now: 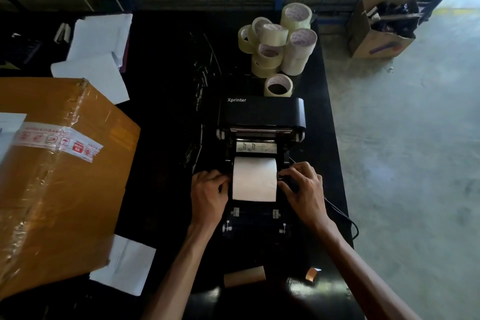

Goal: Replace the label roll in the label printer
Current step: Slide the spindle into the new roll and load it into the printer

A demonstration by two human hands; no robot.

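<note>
A black Xprinter label printer (261, 112) stands on the black table with its lid swung open toward the back. A white label roll (254, 178) lies in its open bay. My left hand (209, 193) grips the roll's left end. My right hand (302, 187) is at the roll's right end, with the fingers curled on a dark spindle or holder part there. An empty brown cardboard core (244, 277) lies on the table near the front edge, below the printer.
A large taped cardboard box (57, 171) fills the left. White sheets (101, 41) lie behind it and one sheet (127, 265) at the front. Several clear tape rolls (280, 41) are stacked behind the printer. A black cable (345, 215) runs off right. Concrete floor lies right.
</note>
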